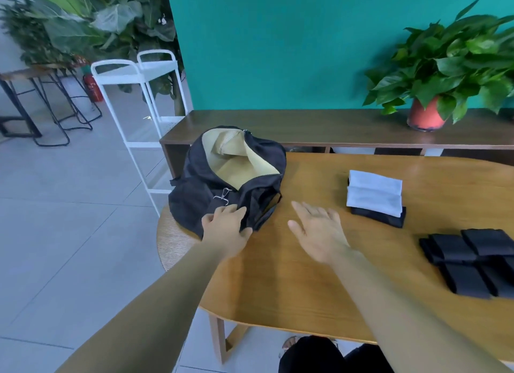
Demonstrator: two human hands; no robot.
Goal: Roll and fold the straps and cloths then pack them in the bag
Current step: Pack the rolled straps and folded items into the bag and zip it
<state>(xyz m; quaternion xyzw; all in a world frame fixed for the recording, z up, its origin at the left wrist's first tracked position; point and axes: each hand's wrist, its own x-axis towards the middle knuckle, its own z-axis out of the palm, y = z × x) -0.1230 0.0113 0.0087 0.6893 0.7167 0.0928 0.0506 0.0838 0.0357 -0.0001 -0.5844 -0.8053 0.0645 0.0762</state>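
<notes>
A black bag [200,194] with a tan lining stands open at the left end of the wooden table [292,283]. My left hand [226,225] grips the bag's near edge, thumb and fingers pinching the black fabric. Just right of the bag, my right hand [318,229] hovers over the table with straight, spread fingers and holds nothing. A folded pale grey cloth [374,193] lies on a folded black cloth [389,218] further right. Several folded black straps [470,261] lie in a loose pile near the table's right edge.
A potted green plant [442,74] in a red pot stands on a dark sideboard [319,127] behind the table. A white metal trolley [139,94] and black stools [41,102] stand on the tiled floor at left. My dark-clad legs [333,356] show below the table.
</notes>
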